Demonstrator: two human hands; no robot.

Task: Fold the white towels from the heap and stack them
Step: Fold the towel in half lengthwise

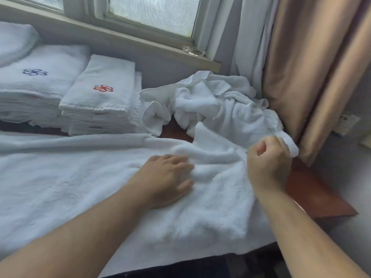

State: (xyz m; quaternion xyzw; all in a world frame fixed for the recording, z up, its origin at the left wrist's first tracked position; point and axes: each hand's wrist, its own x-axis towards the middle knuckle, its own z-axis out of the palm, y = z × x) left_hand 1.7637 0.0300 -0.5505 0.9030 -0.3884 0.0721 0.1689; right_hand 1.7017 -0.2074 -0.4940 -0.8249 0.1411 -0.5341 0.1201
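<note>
A large white towel [80,177] lies spread across the table in front of me. My left hand [166,177] rests flat on it near its right part, fingers straight. My right hand [269,159] is curled in a fist and grips a bunched edge of white towel [289,141] at the right. Behind it sits the heap of crumpled white towels [210,101]. At the back left stand two stacks of folded towels, one with a red emblem [100,97] and one with a blue emblem [36,77].
The brown table [313,195] shows bare at its right corner. A window sill [140,45] runs along the back wall. Beige curtains [311,67] hang at the right, close to the heap. A further white pile [14,41] sits at the far left.
</note>
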